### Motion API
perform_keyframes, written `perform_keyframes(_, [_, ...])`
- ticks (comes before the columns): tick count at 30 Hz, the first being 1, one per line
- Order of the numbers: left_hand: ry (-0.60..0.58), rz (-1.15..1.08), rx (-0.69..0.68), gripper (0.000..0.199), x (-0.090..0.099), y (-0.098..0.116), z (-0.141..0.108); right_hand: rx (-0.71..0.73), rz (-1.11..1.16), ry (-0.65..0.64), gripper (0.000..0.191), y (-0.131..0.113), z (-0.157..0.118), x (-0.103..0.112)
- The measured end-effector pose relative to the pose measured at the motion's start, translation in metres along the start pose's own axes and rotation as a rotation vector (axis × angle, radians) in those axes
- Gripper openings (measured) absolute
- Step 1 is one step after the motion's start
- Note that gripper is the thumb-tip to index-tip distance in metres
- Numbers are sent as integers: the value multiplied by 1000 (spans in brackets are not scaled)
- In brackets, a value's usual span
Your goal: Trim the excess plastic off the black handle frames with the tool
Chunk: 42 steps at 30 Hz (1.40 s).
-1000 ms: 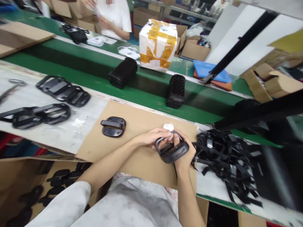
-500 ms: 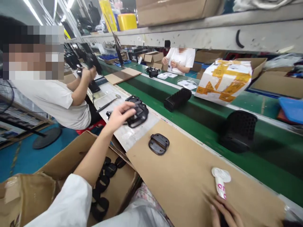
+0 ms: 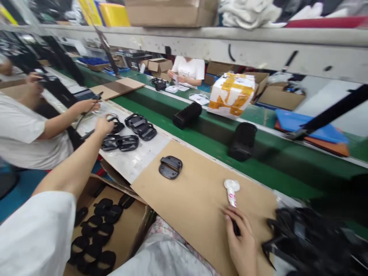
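Observation:
My left hand (image 3: 104,125) reaches far out to the left, its fingers closed on the edge of a black plastic bracket (image 3: 116,125). Beside it lie more black plastic brackets (image 3: 140,126), some stacked, on the whitish bench surface. A single black base plate (image 3: 170,167) with a raised ridge rests on the cardboard sheet (image 3: 198,199). On the right of that sheet, my right hand (image 3: 241,237) wraps around the dark handle of a hammer-like tool (image 3: 231,191). The tool's head and upper shaft are covered in white plastic with pink print.
An open carton (image 3: 129,222) holding several black parts stands below the bench. Two black mesh-like pieces (image 3: 243,142) sit on the green conveyor (image 3: 212,140). Dark cables (image 3: 313,237) lie heaped at right. Co-workers sit at left and across, under an overhead shelf (image 3: 184,42).
The view has swung to the right. My left hand has moved off the stacked brackets to one further left. My right hand stays on the tool, and the neighbour's arm now reaches closer to the brackets.

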<state>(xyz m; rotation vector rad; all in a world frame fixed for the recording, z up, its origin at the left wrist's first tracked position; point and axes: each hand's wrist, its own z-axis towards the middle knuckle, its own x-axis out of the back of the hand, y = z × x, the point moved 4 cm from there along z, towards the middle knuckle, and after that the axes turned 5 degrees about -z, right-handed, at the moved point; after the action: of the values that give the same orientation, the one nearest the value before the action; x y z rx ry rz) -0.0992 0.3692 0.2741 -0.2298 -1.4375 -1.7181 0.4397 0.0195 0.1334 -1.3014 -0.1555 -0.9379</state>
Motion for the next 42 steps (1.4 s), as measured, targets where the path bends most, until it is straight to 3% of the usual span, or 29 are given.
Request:
perform_keyframes(2, [80, 65, -4, 28, -4, 20, -13, -15, 28, -17, 28, -5, -3, 0])
perform_keyframes(4, [57, 164, -82, 32, -14, 48, -32, -35, 51, -46, 25, -11, -4, 0])
perform_keyframes(5, [-53, 166, -101, 34, -25, 60, -45, -44, 53, -75, 24, -14, -4, 1])
perform_keyframes(8, [-606, 59, -296, 53, -67, 91, -102, -44, 68, -160, 22, -25, -2, 11])
perform_keyframes(10, [-854, 23, -457, 62, -90, 102, -144, -24, 65, -180, 22, -32, -1, 28])
perform_keyframes(12, [-987, 16, -539, 59, -110, 106, -175, 13, 2, -123, 20, -36, 0, 54])
perform_keyframes(15, [-1001, 14, -544, 48, -125, 115, -195, 83, -239, 63, 18, -31, 2, 99])
perform_keyframes(18, [-946, -92, -447, 43, -127, 140, -200, 117, -558, 140, 25, -12, 8, 130])
perform_keyframes(21, [-898, -335, -315, 43, -134, 172, -213, 193, -749, 70, 26, 8, 22, 135])
perform_keyframes(23, [-926, -546, -220, 44, -150, 190, -234, 247, -785, 47, 22, 15, 34, 132])
perform_keyframes(27, [-1058, -1017, 181, 34, -202, 210, -293, 280, -720, 154, 21, 10, 58, 127])
perform_keyframes(30, [-1162, -1132, 396, 29, -240, 219, -331, 240, -609, 275, 20, 2, 78, 127])
perform_keyframes(33, [-1268, -1236, 545, 23, -265, 225, -352, 172, -508, 341, 16, -1, 98, 124])
perform_keyframes(39, [-1244, -1308, 678, 18, -279, 211, -352, 122, -327, 479, 10, 1, 124, 114])
perform_keyframes(42, [-1212, -1343, 708, 17, -279, 203, -346, 19, -134, 548, 11, 1, 128, 108])
